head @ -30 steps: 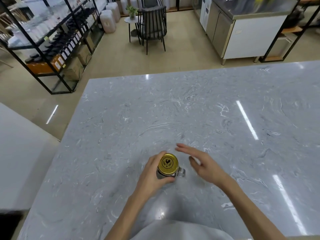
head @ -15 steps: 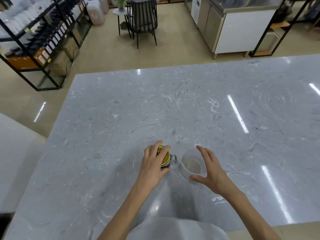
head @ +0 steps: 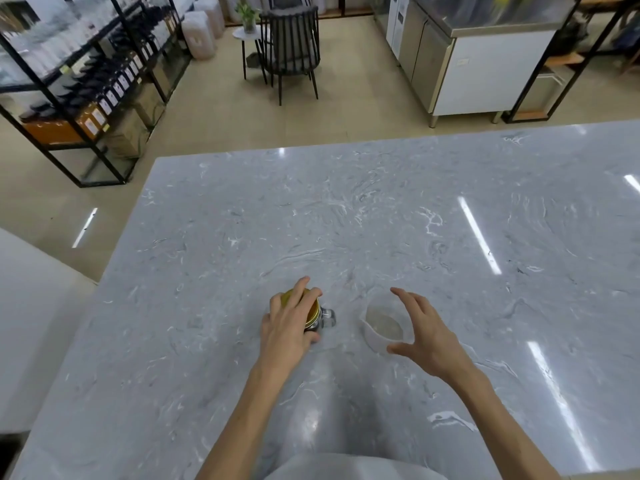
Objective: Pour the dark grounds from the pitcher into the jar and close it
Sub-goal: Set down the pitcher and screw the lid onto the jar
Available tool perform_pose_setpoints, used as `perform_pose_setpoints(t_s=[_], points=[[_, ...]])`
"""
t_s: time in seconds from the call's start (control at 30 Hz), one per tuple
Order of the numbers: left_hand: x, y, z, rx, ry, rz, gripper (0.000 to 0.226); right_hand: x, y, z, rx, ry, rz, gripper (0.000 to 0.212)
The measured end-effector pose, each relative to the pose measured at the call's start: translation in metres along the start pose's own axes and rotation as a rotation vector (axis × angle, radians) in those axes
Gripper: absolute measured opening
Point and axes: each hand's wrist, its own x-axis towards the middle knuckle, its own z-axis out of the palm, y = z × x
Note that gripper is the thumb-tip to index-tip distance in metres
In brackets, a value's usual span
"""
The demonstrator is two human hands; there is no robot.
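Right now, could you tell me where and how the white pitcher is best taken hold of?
Grip the pitcher around its round wall, coming from its right, where the open right hand already hovers. It stands upright with its spout on the left, so thumb near and fingers far should wrap it cleanly.

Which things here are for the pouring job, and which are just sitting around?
For the job:
- jar with gold lid, under the left hand
- white pitcher, by the open right hand

Just around:
- chair
- shelves
- steel cabinet
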Motion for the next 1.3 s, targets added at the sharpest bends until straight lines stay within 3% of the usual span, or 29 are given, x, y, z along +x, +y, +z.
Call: perform_pose_setpoints(t_s=[0.3,0.87,1.13,1.3], points=[[0.026,-0.005,-0.003,0.000,-0.020,-0.014,0.078,0.038,0.013,-0.006,0.018,0.072,0.039,0.101],[0.219,-0.030,-0.047,-0.047,-0.067,-0.088,0.068,0.240,0.001,-0.055,-0.060,-0.015,0.013,0.104],[0.234,-0.056,-0.059,0.031,-0.084,-0.082,0.068,0.261,0.010,-0.080,-0.109,-0.124,0.044,0.107],[0.235,-0.057,-0.057,0.050,-0.105,-0.073,0.071,0.258,0.006,-0.068,-0.174,-0.069,0.089,0.109]])
